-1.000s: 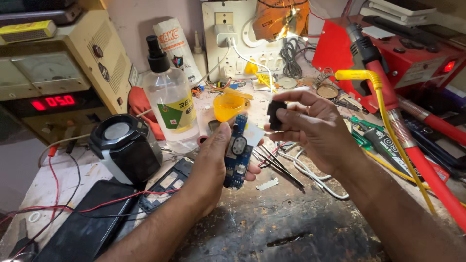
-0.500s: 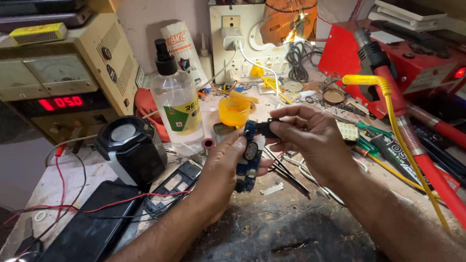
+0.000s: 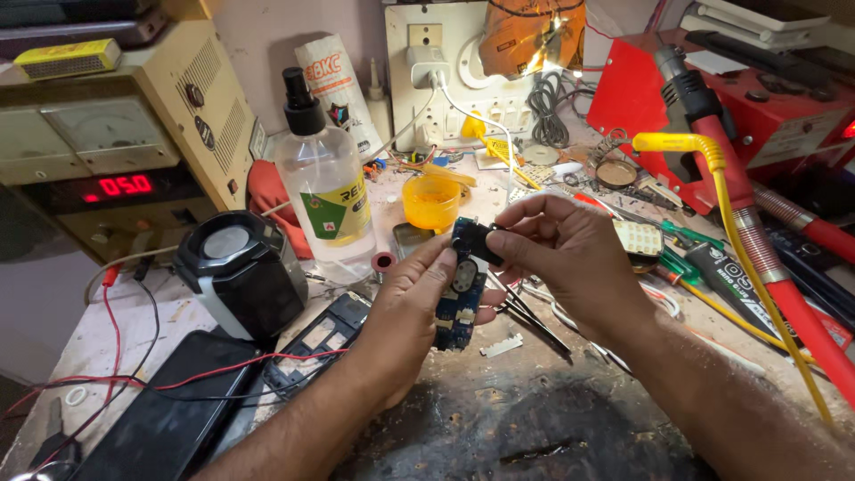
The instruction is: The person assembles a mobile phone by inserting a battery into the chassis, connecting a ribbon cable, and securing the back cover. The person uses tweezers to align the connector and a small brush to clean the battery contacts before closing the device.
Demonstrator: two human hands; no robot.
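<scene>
My left hand (image 3: 405,307) holds a small blue circuit board (image 3: 460,294) upright over the workbench, thumb along its left edge. My right hand (image 3: 557,254) pinches a small black part (image 3: 484,240) against the top of that board with thumb and forefinger. Both hands meet at the middle of the view. A round silver cell or speaker sits on the board's face. Under the hands lie black tweezers (image 3: 525,316) and a small razor-like metal strip (image 3: 501,346).
A clear spray bottle (image 3: 323,191), an orange cup (image 3: 431,202), a black round magnifier lamp (image 3: 239,272) and a beige power supply with a red display (image 3: 120,142) stand at left. A phone frame (image 3: 316,343), a dark phone (image 3: 165,419), red wires, screwdrivers and a red hot-air station (image 3: 712,98) surround the hands.
My right hand has brought the black part from above right down onto the top of the board. The left hand has tilted the board more upright.
</scene>
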